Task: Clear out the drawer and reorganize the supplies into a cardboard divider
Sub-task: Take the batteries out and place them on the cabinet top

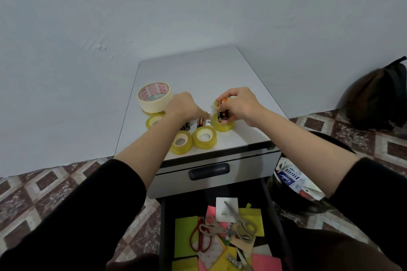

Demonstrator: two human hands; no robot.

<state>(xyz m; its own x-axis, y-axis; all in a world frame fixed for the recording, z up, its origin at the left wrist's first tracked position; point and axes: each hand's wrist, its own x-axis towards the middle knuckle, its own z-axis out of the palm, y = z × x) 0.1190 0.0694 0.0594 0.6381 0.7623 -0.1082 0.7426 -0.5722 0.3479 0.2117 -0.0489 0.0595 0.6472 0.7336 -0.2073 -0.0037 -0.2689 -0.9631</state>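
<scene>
Batteries: I've got a small bunch of orange-and-black batteries (222, 109) pinched in my right hand (241, 105), fingers curled round them, just above the clear tape roll (223, 127) at the front right of the cabinet top (198, 68).
Left hand: my left hand (184, 105) is knuckles-up over the loose batteries (201, 122) lying mid-front on the cabinet top. I cannot tell whether the fingers grip one or only touch.
Done so far: the masking tape roll (154, 97) sits at the left of the cabinet top, and more clear tape rolls (204, 138) line its front edge. Tapes and batteries look cleared out, I'd say.
Left to do: the open drawer (162, 237), below the cabinet's front, holds red-handled scissors (199, 237), grey-handled scissors (231, 224) and coloured sticky notes (186, 233).
Divider: no cardboard divider in view, so I judge the sorting not yet begun.
Surface: white and smooth, with a closed drawer (248, 167) just beneath.
Room: pale wall (132, 17) behind the cabinet, patterned tiled floor (44, 187) around it, black bin (290, 202) at its right, backpack (381, 94) further right.
</scene>
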